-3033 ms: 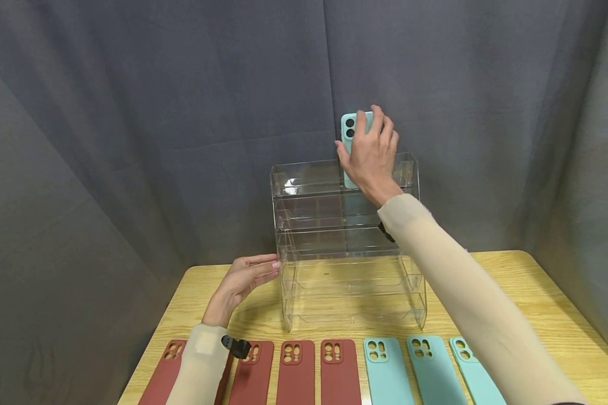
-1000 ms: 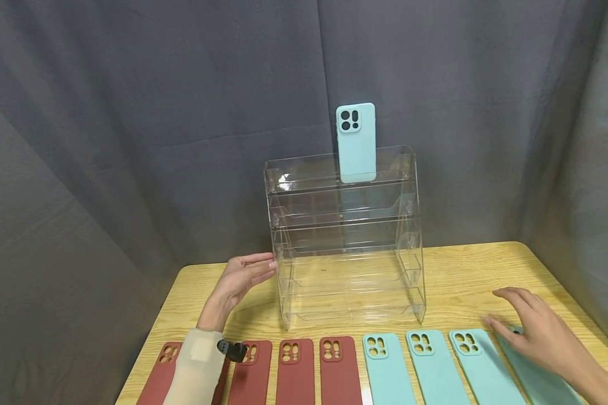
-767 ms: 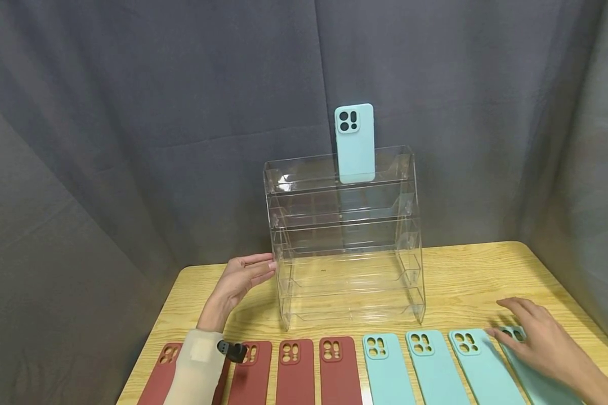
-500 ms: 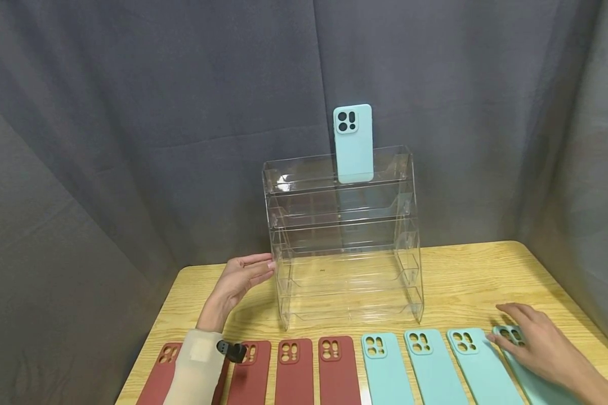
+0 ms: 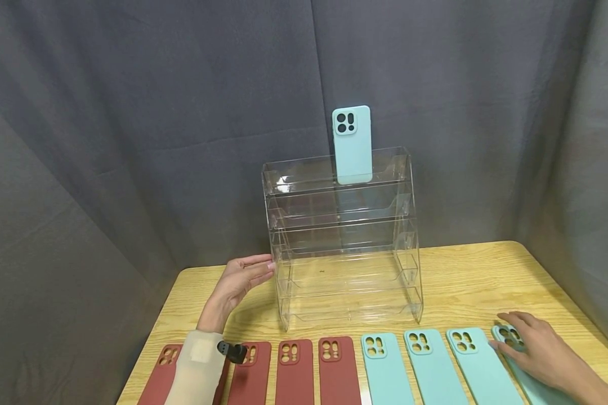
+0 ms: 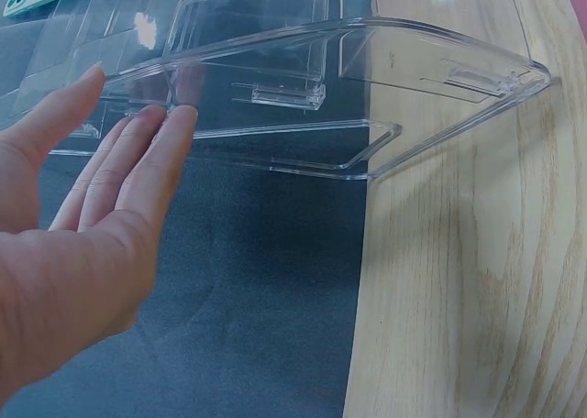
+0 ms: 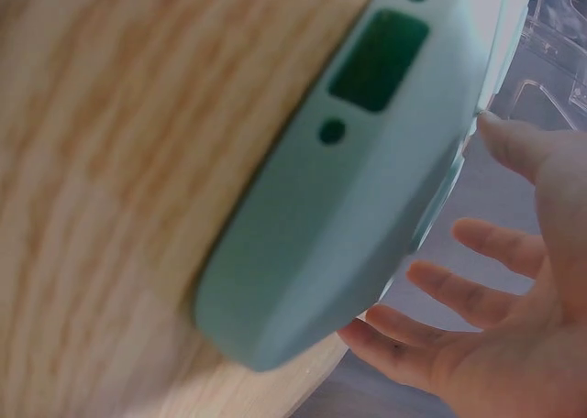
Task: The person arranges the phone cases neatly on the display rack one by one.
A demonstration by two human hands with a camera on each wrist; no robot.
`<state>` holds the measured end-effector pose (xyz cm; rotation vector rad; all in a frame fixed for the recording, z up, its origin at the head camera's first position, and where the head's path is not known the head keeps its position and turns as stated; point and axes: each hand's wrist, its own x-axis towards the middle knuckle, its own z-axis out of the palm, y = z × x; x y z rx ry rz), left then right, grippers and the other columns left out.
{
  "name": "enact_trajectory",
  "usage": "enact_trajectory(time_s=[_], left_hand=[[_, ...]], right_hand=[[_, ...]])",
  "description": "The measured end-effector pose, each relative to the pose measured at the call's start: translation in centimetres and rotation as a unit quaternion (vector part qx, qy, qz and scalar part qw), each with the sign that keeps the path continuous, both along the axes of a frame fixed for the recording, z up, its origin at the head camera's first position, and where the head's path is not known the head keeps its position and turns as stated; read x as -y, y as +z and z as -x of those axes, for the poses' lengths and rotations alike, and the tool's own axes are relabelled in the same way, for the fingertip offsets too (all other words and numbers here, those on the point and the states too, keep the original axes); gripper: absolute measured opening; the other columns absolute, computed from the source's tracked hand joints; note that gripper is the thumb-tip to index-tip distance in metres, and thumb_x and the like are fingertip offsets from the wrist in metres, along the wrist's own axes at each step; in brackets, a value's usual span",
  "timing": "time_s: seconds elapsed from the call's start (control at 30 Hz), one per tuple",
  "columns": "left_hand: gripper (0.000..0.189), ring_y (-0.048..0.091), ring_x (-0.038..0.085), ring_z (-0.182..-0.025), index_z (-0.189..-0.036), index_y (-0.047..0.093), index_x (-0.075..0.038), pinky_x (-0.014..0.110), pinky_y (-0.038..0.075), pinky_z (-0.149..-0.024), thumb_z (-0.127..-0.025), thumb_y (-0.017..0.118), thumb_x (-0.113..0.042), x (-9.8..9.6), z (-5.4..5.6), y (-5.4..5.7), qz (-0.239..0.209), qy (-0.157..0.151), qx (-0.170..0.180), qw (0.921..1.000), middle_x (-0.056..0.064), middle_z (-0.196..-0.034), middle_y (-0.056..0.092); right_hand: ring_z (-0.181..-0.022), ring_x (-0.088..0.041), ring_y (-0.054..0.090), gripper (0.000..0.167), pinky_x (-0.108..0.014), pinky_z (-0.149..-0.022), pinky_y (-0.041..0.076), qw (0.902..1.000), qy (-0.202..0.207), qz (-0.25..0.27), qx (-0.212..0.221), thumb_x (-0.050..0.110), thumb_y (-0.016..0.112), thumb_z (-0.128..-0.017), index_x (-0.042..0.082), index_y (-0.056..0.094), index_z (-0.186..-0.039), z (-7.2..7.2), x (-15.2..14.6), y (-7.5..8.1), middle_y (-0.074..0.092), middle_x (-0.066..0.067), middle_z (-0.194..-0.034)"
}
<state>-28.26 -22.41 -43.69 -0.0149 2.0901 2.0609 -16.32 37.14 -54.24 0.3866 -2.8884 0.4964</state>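
Observation:
A clear acrylic tiered rack (image 5: pixel 344 309) stands on the table, with one mint-green phone case (image 5: pixel 353 152) upright in its top tier. My left hand (image 5: pixel 238 281) has its fingers straight against the rack's left side; the left wrist view shows those fingertips (image 6: pixel 183 120) at the clear panel. At the far right of the front row, my right hand (image 5: pixel 542 351) reaches over the outermost mint-green case (image 5: pixel 529 382), partly hiding it. In the right wrist view its fingers (image 7: pixel 459 290) are spread and loosely bent at the edge of a mint-green case (image 7: pixel 339 207).
Along the table's front lie several mint-green cases (image 5: pixel 390 371) on the right and several dark red cases (image 5: pixel 294 374) on the left, one partly under the left forearm. Grey curtains (image 5: pixel 208 112) hang behind and at both sides of the wooden table (image 5: pixel 466 275).
Three seconds ago my right hand was at the case in the top tier; it let go and came down to the rightmost mint-green case, settling slightly lower since. The left hand stayed at the rack.

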Motion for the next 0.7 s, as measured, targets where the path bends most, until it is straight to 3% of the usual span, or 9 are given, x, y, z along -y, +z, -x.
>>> enact_trajectory(time_s=[0.7], left_hand=[[0.051, 0.076, 0.016, -0.112, -0.145, 0.057, 0.007, 0.036, 0.058, -0.108, -0.098, 0.074, -0.005, 0.02, 0.18, -0.24, -0.005, 0.001, -0.001, 1.0000, 0.025, -0.145, 0.062]], right_hand=[[-0.099, -0.050, 0.069, 0.062, -0.063, -0.077, 0.058, 0.9966, -0.012, -0.046, 0.066, 0.032, 0.082, -0.090, -0.007, 0.061, -0.133, -0.29, 0.11, 0.08, 0.065, -0.032, -0.123]])
